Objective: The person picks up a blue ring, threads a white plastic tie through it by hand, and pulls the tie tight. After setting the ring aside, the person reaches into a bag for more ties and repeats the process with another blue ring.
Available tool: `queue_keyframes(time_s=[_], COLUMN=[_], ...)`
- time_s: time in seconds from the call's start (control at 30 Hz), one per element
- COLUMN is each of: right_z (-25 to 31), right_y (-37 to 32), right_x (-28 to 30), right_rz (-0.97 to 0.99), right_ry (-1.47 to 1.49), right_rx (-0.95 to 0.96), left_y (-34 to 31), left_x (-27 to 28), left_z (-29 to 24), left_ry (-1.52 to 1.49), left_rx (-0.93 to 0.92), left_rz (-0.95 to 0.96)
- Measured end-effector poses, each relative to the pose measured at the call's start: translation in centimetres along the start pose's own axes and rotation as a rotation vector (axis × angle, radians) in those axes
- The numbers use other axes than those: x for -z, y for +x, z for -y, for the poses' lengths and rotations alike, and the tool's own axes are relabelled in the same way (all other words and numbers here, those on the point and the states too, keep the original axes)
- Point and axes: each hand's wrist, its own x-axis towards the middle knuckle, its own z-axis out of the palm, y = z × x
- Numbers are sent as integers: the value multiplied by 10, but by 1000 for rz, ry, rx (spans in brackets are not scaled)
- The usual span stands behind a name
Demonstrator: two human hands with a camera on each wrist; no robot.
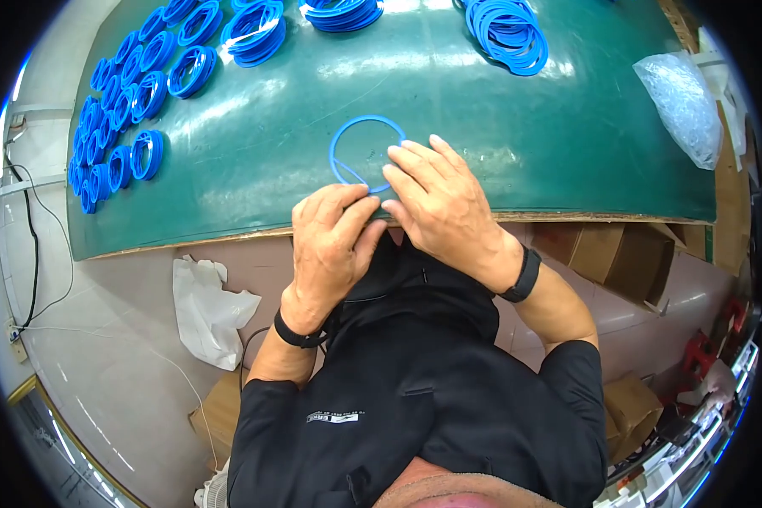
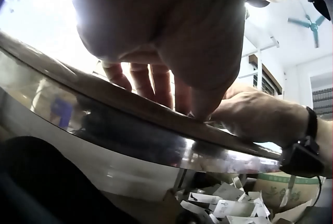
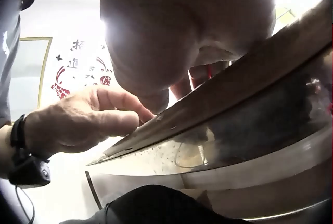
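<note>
A thin blue ring (image 1: 333,151) lies on the green tabletop (image 1: 271,169) near its front edge, with a thin strand crossing its lower left part. My left hand (image 1: 330,233) is at the near side of the ring, fingertips right at its lower rim and thumb lower, by the table edge. Over the ring's right side rests my right hand (image 1: 444,195), its fingers extended and covering part of it. In the left wrist view, the fingers (image 2: 164,86) of my left hand reach down past the table edge, side by side. Both wrist views hide the ring behind that edge.
Many bundles of blue rings (image 1: 148,154) stand in rows at the left and back of the table. A loose stack of blue rings (image 1: 508,38) lies at the back right. A clear plastic bag (image 1: 679,106) sits at the right edge; cardboard boxes (image 1: 622,258) stand below.
</note>
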Motion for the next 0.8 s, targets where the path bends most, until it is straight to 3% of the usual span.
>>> queue_keyframes(time_s=[0.17, 0.3, 0.43, 0.57, 0.7, 0.8], right_z=[0, 0, -3, 3, 2, -3], right_y=[-1, -5, 4, -3, 0, 9], right_x=[3, -1, -3, 10, 3, 2], right_rz=[-56, -13, -42, -22, 21, -12], right_ry=[-5, 15, -4, -16, -17, -46], right_rx=[-2, -5, 9, -13, 11, -6], left_y=[3, 5, 4, 8, 5, 2], left_x=[1, 2, 1, 11, 11, 7], left_z=[2, 3, -6, 1, 8, 1], left_ry=[-24, 46, -78, 86, 130, -10], left_rx=[-6, 7, -28, 22, 44, 6], left_rz=[-48, -24, 42, -28, 43, 65])
